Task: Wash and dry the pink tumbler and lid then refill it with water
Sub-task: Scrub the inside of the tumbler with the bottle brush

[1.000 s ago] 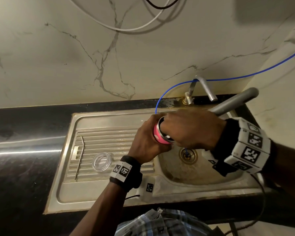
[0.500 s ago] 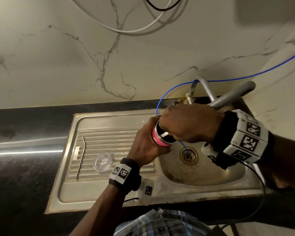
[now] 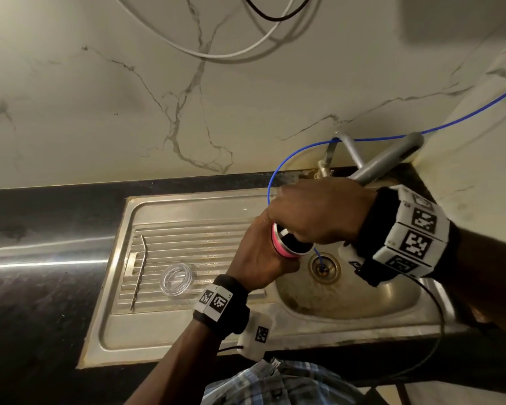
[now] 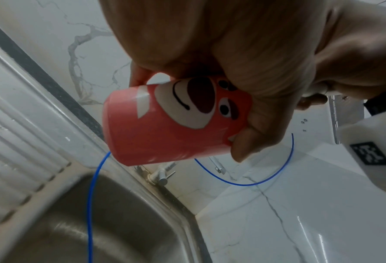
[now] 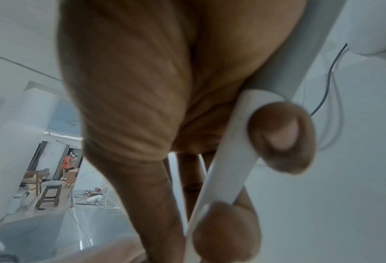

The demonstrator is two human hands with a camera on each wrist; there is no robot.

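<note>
**Two hands working the pink tumbler over the sink basin**

Both hands are meeting above the basin of the steel sink [image 3: 187, 343], just left of the drain [image 3: 324, 268]. The left hand [image 3: 257, 255] is wrapping its fingers around the pink tumbler [image 4: 176, 124], which is lying tilted with its mouth pointing toward the right hand; the left wrist view is showing a cartoon bear face printed on its side. The right hand [image 3: 319, 211] is curling over the tumbler's mouth, and its thumb and a fingertip are pressing against a pale rim in the right wrist view; how the other fingers are lying cannot be told. The grey tap spout [image 3: 386, 162] is passing just behind that hand from the sink's far right corner.

A clear round lid [image 3: 176, 279] is sitting flat on the ribbed drainboard, well apart from the tumbler, near the sink's front edge. A bent metal straw [image 3: 139, 270] is lying along the drainboard's left side. A thin blue tube [image 3: 275, 182] is looping down from the wall into the drain.
</note>
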